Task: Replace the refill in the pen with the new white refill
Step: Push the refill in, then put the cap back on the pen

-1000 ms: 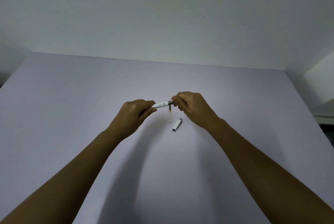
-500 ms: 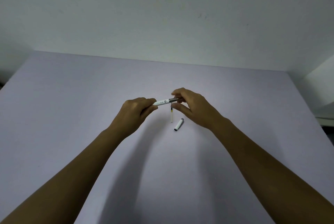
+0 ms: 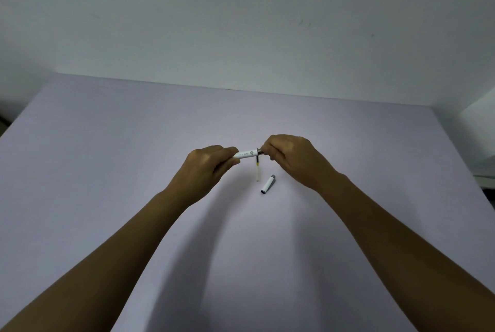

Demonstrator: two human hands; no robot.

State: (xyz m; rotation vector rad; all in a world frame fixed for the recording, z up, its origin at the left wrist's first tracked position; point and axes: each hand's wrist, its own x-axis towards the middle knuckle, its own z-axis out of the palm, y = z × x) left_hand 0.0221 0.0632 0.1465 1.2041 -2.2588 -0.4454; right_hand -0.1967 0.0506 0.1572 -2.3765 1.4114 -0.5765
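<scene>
While the left hand is clenched around the white pen barrel, the right hand pinches the grey tip section at the barrel's open end, both held above the middle of the purple table. On the table just below the pen lies the new white refill, its dark end towards the far edge, and just beside it on the right lies the pen cap, tilted, apart from the refill. The step in hand looks like unscrewing the tip section. To do it well, the left hand should keep the barrel from turning while the right fingers twist in short turns, pulling straight along the barrel's axis so the old refill slides out without bending. Whether the thread is already loose cannot be told.
</scene>
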